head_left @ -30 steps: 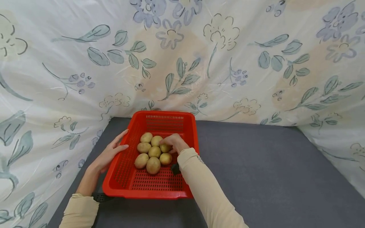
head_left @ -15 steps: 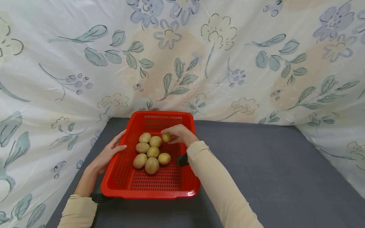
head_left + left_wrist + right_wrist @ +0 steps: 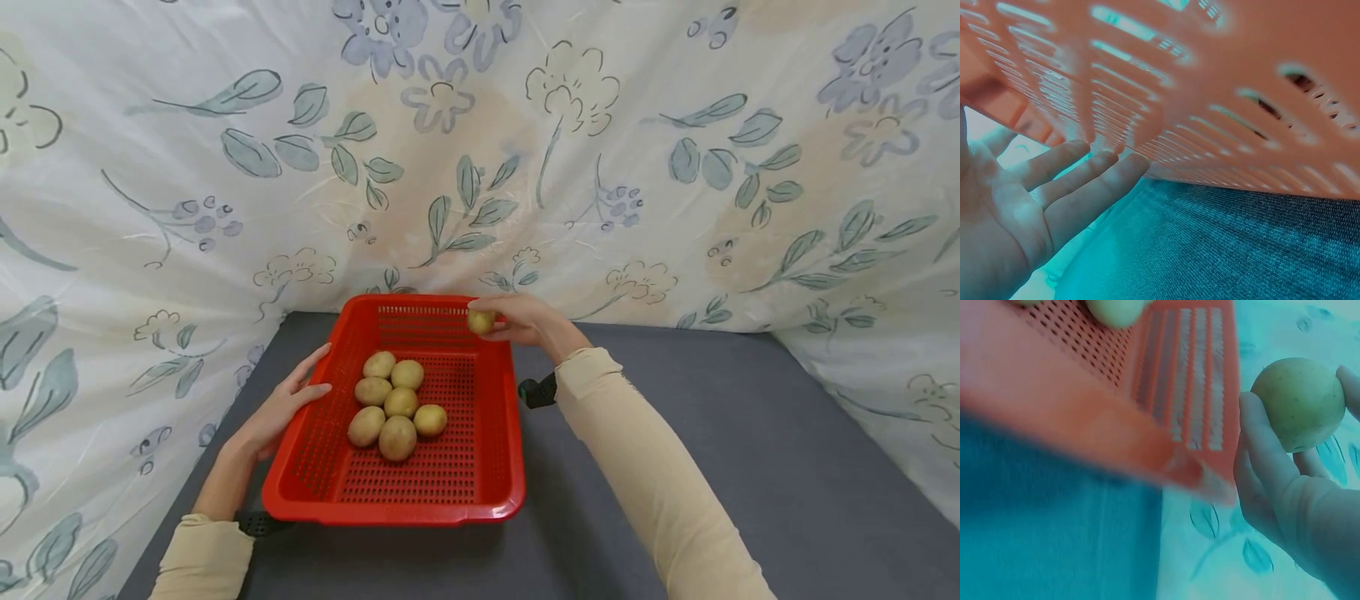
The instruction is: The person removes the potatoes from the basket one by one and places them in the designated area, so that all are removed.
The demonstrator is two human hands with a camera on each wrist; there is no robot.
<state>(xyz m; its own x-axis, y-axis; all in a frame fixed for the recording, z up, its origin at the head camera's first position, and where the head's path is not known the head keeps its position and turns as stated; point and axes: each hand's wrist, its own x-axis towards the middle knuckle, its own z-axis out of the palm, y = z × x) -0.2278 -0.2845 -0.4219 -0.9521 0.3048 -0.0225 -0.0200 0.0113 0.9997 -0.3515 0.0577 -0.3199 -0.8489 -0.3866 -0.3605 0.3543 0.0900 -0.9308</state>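
My right hand (image 3: 531, 319) holds a small round yellow potato (image 3: 480, 322) at the far right corner of a red plastic basket (image 3: 375, 513). In the right wrist view, fingers and thumb grip the potato (image 3: 1299, 405) from its sides, above the basket's corner. Several more potatoes (image 3: 401, 402) lie grouped on the perforated basket floor. At the basket's left side rests my left hand (image 3: 279, 410), its thumb and fingertips at the rim. The left wrist view shows that hand's straight fingers (image 3: 1094, 194) reaching to the slotted outer wall (image 3: 1166, 119).
The basket stands on a dark grey tabletop (image 3: 675, 450), which stretches away to the right. Floral cloth (image 3: 480, 150) hangs behind the table and along both sides. A black wrist device (image 3: 537, 392) sits at the right cuff, just outside the basket's right rim.
The right hand has picked a potato out of the group, lifted it, and carried it to the right and back, up to the far right corner. The left hand stays at the rim.
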